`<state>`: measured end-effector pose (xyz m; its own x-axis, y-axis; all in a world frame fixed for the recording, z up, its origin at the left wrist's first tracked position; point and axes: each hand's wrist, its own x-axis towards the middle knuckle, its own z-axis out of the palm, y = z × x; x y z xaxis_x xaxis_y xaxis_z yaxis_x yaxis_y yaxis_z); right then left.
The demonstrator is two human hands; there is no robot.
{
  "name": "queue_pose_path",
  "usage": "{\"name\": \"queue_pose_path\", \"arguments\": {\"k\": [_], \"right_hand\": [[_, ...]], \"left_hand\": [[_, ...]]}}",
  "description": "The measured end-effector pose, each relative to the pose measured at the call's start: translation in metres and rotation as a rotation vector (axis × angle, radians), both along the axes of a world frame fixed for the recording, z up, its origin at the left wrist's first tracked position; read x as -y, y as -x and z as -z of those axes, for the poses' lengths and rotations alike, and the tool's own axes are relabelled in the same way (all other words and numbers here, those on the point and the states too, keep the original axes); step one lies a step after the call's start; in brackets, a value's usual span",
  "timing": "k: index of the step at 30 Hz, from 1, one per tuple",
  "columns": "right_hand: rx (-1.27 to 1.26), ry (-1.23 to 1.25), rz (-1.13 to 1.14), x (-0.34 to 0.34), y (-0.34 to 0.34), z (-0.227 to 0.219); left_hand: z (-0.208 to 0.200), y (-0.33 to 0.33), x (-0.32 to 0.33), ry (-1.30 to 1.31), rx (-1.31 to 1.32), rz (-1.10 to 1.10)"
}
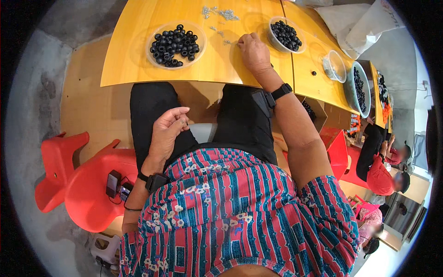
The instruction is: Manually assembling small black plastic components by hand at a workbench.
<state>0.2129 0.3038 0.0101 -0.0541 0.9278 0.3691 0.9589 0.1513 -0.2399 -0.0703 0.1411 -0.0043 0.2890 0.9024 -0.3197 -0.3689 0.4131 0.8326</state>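
My right hand (256, 54) rests on the yellow table (221, 69), its fingers curled together at the surface beside a few small silvery metal pieces (227, 42). Whatever those fingertips may hold is hidden. Over my lap is my left hand (167, 131), thumb and fingers drawn into a pinch; anything between them is too small to make out. A shallow clear tub (202, 56) of black round parts with holes (171, 45) stands on the table to the left. Another round tub (273, 42), right of my right hand, holds similar black parts (286, 33).
More silvery pieces (228, 15) lie scattered toward the far side. Rightward are a single black part (314, 73), a clear tub (328, 69), a large basin (366, 108) and white sacks (344, 23). Red chairs (87, 198) stand at left; several people sit at far right.
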Motion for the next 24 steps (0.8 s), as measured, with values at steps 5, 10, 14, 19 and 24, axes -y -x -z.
{"name": "queue_pose_path", "arguments": {"k": [5, 10, 14, 19, 24], "right_hand": [[-0.122, -0.098, -0.107, 0.024, -0.044, 0.002], [-0.375, -0.014, -0.460, 0.075, -0.037, -0.002], [-0.439, 0.074, -0.588, 0.130, -0.054, -0.014], [-0.380, 0.137, -0.597, 0.154, -0.100, -0.029], [-0.121, 0.152, -0.701, 0.166, -0.119, -0.033]], "left_hand": [[0.008, -0.039, -0.008, -0.015, -0.019, 0.079], [-0.005, -0.090, -0.011, 0.031, 0.051, 0.029], [-0.015, -0.150, -0.012, 0.065, 0.193, 0.136], [-0.003, -0.197, 0.004, 0.099, 0.113, 0.131], [-0.006, -0.223, 0.017, 0.120, 0.052, 0.108]]}}
